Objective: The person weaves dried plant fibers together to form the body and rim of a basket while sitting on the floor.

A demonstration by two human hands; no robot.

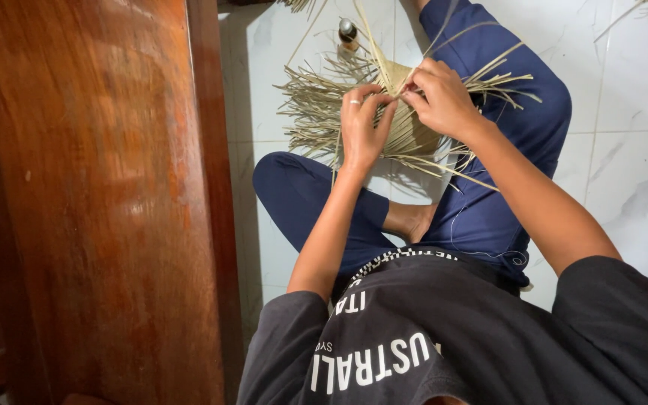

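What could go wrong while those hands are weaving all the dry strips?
The loose strips fan out unsecured from the woven piece, so they might slip out. The left hand and right hand pinch thin strips, which could snap. The small bottle nearby could get knocked over.

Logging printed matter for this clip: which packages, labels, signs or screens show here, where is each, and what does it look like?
Shirt print: white block lettering across a dark grey shirt, bottom centre.
Small bottle: on the white floor tiles beyond the woven straw piece, dark cap, brownish body; any label is too small to tell.
No signs or screens in view.
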